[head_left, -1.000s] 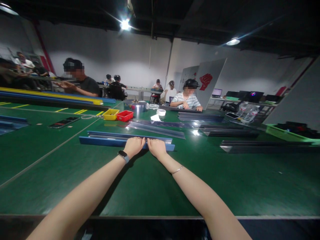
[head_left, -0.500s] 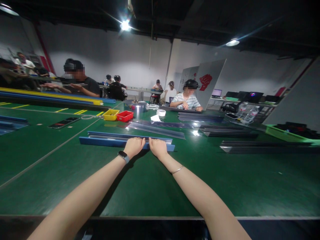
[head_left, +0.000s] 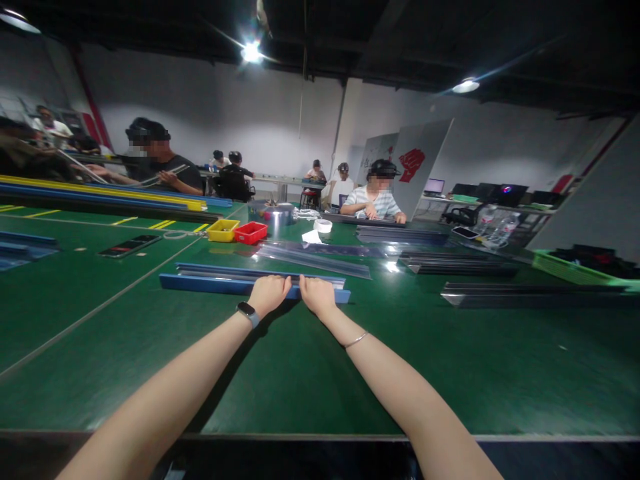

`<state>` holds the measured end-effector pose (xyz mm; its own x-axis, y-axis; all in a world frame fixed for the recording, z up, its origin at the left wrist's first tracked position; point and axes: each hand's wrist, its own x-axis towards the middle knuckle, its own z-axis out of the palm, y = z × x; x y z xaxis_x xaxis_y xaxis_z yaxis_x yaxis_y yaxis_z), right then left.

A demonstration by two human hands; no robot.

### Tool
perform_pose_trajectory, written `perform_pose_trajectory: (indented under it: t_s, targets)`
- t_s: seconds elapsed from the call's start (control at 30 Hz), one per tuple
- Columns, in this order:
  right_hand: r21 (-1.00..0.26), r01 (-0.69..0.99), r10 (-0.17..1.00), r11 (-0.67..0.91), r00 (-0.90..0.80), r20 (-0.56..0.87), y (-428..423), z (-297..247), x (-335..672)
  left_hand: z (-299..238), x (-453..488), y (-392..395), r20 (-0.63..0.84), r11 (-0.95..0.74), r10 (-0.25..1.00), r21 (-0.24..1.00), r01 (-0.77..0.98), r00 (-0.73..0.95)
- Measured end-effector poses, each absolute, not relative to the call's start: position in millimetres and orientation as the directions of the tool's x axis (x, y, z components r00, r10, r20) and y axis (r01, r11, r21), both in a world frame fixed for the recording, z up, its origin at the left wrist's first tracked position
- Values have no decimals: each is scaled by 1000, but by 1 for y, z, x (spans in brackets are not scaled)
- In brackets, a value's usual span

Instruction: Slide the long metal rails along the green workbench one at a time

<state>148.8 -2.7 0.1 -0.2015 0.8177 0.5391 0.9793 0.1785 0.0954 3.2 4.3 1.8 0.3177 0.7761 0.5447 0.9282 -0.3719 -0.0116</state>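
A blue channel-shaped profile lies lengthwise across the green table in front of me, with a pale strip visible along its inside. My left hand, a watch on its wrist, is closed over the near wall of the profile, right of its middle. Close beside it, my right hand grips the same wall nearer the right end, with a thin bracelet at the wrist. The two thumbs almost meet. Most of my fingertips are hidden behind the knuckles and inside the channel.
Clear plastic strips lie just beyond the profile. Behind them stand a yellow bin, a red bin and a white tape roll. Dark profiles lie to the right, a phone to the left. Co-workers sit across the table.
My hands and the blue profile hold nearly the same place. At the far left, a co-worker's hands have moved, and a long thin strip now shows there.
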Motion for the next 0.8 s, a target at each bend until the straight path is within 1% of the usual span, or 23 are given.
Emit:
perform_pose_trajectory:
  t_s: [0.23,0.33,0.5,0.67,0.8]
  targets:
    - [89,981,819,174,-195,539,-3,0,150,1,3,5,550,-371,773,-9,929,315]
    - [85,975,802,206,-218,557,-3,0,150,1,2,5,551,-379,769,-11,925,322]
    - [90,960,794,264,-270,544,-3,-1,152,2,2,4,554,-387,766,-8,922,326]
    - [69,969,796,238,-235,558,-3,-2,150,2,3,4,550,-386,770,-1,922,323]
    - [97,961,805,259,-270,529,-5,0,149,3,4,2,549,-396,767,-1,918,331]
